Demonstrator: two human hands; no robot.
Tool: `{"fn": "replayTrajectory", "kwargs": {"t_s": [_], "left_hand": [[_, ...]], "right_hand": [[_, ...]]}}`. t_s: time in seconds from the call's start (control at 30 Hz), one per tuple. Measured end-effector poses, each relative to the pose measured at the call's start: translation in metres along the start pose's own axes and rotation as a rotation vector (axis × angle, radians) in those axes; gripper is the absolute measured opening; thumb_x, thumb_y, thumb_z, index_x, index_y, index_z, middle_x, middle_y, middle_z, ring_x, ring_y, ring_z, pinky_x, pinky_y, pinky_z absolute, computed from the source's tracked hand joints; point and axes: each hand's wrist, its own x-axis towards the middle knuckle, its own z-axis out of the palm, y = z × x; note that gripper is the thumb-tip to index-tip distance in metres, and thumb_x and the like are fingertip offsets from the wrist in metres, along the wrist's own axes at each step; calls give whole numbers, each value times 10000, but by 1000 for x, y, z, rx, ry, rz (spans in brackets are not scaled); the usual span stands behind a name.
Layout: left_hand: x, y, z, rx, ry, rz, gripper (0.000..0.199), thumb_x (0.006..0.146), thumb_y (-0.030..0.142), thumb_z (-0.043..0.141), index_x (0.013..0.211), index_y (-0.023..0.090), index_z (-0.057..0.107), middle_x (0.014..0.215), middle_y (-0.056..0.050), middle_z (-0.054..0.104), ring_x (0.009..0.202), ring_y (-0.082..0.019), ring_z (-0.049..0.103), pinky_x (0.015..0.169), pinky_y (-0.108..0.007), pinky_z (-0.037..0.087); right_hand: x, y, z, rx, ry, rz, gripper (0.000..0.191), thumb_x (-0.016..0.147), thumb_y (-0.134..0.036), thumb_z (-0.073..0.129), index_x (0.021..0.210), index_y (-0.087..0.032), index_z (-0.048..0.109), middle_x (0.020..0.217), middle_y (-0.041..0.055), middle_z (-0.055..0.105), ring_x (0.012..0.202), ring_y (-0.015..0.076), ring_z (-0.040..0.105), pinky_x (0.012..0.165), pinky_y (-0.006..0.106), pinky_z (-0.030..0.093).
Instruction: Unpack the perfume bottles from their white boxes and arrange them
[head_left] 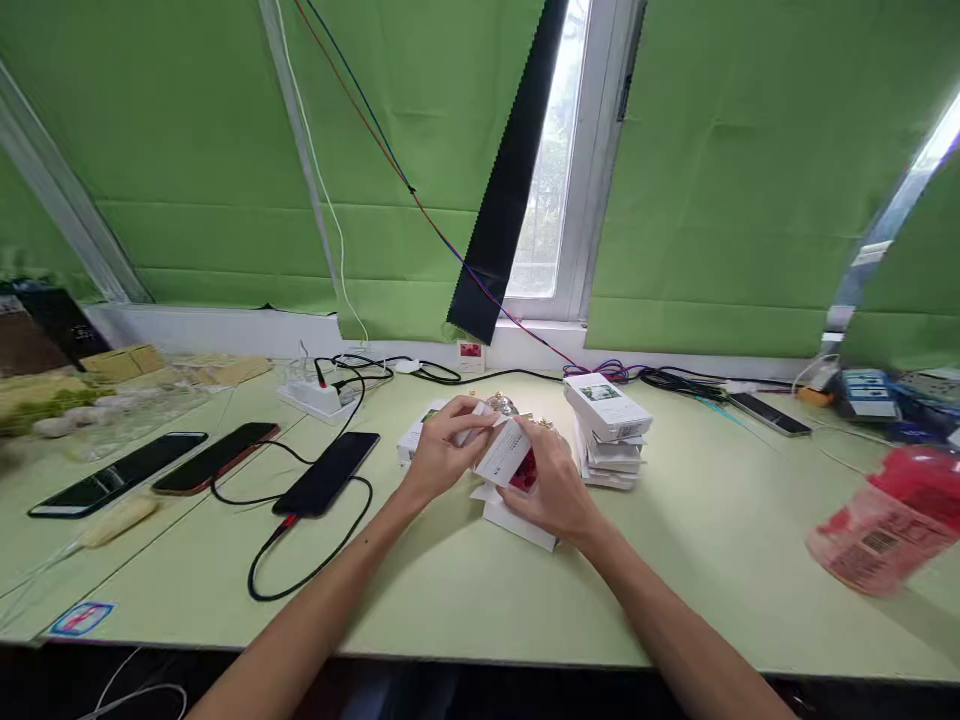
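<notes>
Between the table's [720, 570] near and far edges, a small white box [501, 455] sits in both hands' grip: the left hand [444, 455] pinches its upper left end, the right hand [553, 482] clasps its right side.

Bare, slender forearms [330, 600] lead to slim fingers [541, 440].

Across the upper frame we see green fabric [750, 180] hanging, parted at top center by a bright window [551, 200] with a dark strip [504, 215] along its left. Beneath runs a white ledge [210, 328]; a pale surface [712, 560] spans the lower half.
</notes>
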Motion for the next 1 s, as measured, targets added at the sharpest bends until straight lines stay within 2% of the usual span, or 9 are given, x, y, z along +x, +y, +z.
{"fn": "replayTrajectory", "kwargs": {"t_s": [0.13, 0.3, 0.43, 0.57, 0.63, 0.77, 1.0], "left_hand": [[0, 4, -2, -15, -12, -7, 146, 884, 229, 681, 967, 260, 798, 1018, -50, 699, 948, -164, 679, 792, -276, 553], [-2, 7, 0, 38, -61, 47, 218, 852, 110, 599, 747, 223, 754, 1006, -46, 684, 959, -169, 668, 795, -280, 536], [-2, 9, 2, 80, -9, 13, 180, 870, 142, 595, 844, 229, 750, 957, -35, 672, 882, -149, 655, 753, -273, 524], [-2, 11, 2, 61, 70, -17, 29, 869, 232, 676, 893, 223, 689, 1009, -39, 672, 990, -178, 657, 889, -323, 537], [-1, 12, 2, 17, 81, -23, 70, 866, 250, 698, 914, 224, 655, 1039, -41, 665, 1039, -184, 651, 924, -336, 538], [-1, 11, 2, -30, 77, -39, 160, 873, 266, 701, 1026, 240, 665, 1089, -54, 654, 1076, -186, 640, 873, -317, 561], [-2, 8, 1, 3, 97, -22, 59, 883, 236, 678, 893, 241, 736, 1061, -57, 674, 1031, -185, 669, 879, -335, 559]], "right_hand": [[1, 0, -1, 3, -10, -4, 832, 803, -290, 705, 1519, -196, 291, 1408, 154, 549, 1289, 332, 528, 1080, 542, 456], [3, -1, -3, 21, -5, 9, 850, 785, -264, 710, 1526, -215, 296, 1405, 144, 553, 1276, 333, 534, 1076, 539, 468], [3, -3, -5, 18, 3, 10, 852, 780, -262, 718, 1522, -213, 303, 1398, 145, 558, 1266, 331, 539, 1077, 539, 471], [4, -3, -5, 14, 9, 1, 848, 787, -277, 727, 1519, -213, 303, 1404, 141, 557, 1271, 320, 538, 1086, 524, 469], [4, -3, -5, 18, 6, -1, 842, 792, -277, 725, 1520, -218, 304, 1405, 138, 557, 1274, 319, 536, 1090, 524, 466], [4, -4, -6, 26, 0, -17, 848, 800, -273, 719, 1531, -224, 292, 1404, 139, 557, 1280, 325, 535, 1091, 532, 464], [3, -3, -5, 29, 4, -32, 870, 791, -260, 720, 1542, -233, 282, 1396, 128, 561, 1276, 319, 537, 1093, 522, 465]]}}
